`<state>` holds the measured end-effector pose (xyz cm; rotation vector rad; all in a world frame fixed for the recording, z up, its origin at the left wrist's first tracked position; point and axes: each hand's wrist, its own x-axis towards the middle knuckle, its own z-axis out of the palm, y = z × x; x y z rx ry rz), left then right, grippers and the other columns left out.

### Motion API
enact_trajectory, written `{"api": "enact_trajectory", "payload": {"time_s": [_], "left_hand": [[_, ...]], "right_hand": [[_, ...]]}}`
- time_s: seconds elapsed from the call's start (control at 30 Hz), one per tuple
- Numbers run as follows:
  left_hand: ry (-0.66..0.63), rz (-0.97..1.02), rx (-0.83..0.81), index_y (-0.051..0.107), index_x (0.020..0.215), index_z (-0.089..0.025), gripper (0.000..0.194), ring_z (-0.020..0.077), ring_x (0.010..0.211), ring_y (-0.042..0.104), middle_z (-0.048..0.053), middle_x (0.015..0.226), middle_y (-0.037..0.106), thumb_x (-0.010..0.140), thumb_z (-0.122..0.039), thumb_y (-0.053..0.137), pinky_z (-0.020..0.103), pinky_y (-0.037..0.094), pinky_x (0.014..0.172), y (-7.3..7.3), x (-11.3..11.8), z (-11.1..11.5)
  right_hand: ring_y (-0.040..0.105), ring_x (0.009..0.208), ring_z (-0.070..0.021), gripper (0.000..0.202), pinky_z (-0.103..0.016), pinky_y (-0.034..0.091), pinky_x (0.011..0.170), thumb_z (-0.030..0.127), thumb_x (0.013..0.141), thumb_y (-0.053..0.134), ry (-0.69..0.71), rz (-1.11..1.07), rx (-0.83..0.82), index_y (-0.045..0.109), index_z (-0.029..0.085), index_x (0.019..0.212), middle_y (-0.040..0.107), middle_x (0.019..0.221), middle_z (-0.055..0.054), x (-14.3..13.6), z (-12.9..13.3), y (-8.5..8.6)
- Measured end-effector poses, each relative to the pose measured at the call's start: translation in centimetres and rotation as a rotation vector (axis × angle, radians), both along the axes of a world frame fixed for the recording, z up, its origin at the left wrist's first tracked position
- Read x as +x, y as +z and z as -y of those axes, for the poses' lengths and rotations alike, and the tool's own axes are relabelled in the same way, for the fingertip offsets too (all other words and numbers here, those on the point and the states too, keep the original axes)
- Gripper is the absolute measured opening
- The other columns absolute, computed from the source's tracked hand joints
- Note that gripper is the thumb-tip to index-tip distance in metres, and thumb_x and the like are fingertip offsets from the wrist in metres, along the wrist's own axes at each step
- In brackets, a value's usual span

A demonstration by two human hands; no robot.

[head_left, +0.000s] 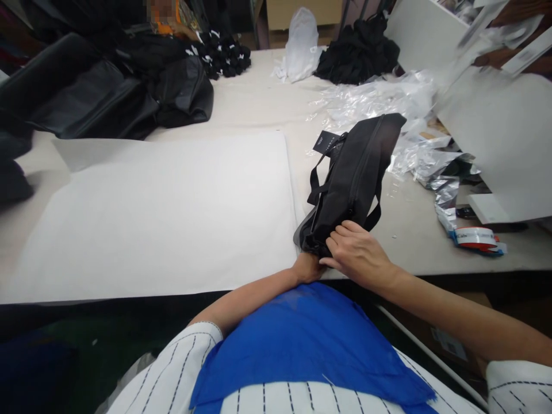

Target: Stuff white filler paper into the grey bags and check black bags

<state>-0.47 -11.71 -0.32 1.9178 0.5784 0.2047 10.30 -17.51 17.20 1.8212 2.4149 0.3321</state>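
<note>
Head: right hand [354, 248] curled on bag [357, 164], left hand [307, 268] partly hidden.

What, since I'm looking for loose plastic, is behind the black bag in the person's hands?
Beyond the black bag lies crumpled clear plastic, with a black fabric heap farther back. Whatever the bag's body covers directly can't be seen.

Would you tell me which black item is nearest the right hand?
The black bag with the tag: the right hand grips its near end, while the other black items lie farther away.
</note>
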Motion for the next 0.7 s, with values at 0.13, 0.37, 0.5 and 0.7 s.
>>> {"api": "enact_trajectory", "payload": {"time_s": [0.13, 0.37, 0.5, 0.7], "left_hand": [[-0.051, 0.033, 0.293, 0.062, 0.072, -0.018, 0.015, 0.0231, 0.077, 0.062, 0.008, 0.072, 0.063, 0.086, -0.019, 0.055, 0.037, 0.049, 0.073, 1.1, -0.6, -0.4], [0.038, 0.049, 0.702, 0.060, 0.076, -0.016, 0.038, 0.0231, 0.074, 0.056, 0.013, 0.075, 0.061, 0.100, -0.024, 0.032, 0.037, 0.038, 0.065, 2.4, -2.9, -2.8], [0.111, 0.071, 0.831, 0.057, 0.075, -0.017, 0.038, 0.0201, 0.071, 0.053, 0.010, 0.073, 0.059, 0.102, -0.024, 0.031, 0.036, 0.030, 0.062, 2.2, -3.7, -4.1], [0.152, 0.085, 0.975, 0.057, 0.076, -0.017, 0.036, 0.0187, 0.069, 0.051, 0.008, 0.072, 0.058, 0.102, -0.022, 0.033, 0.037, 0.025, 0.060, 2.2, -3.8, -5.2]], "right_hand": [[0.053, 0.065, -0.0193, 0.028, -0.036, 0.035, 0.067, 0.024, 0.089, 0.062, 0.030, -0.014, 0.057, 0.057, 0.017, 0.062, 0.060, 0.062, -0.005, 1.7, -1.8, 1.3], [0.052, 0.061, -0.0175, 0.039, -0.033, 0.035, 0.066, 0.038, 0.093, 0.058, -0.029, -0.060, 0.276, 0.050, 0.019, 0.060, 0.057, 0.060, -0.002, 4.9, -2.1, 5.7], [0.052, 0.057, -0.0153, 0.035, -0.031, 0.029, 0.057, 0.035, 0.096, 0.055, 0.040, -0.091, 0.217, 0.050, 0.019, 0.066, 0.054, 0.059, 0.000, 3.9, -0.5, 5.2], [0.050, 0.052, -0.0133, 0.035, -0.030, 0.028, 0.054, 0.036, 0.098, 0.053, 0.116, -0.190, 0.089, 0.047, 0.020, 0.067, 0.051, 0.058, 0.002, 3.4, 1.7, 3.9]]}}
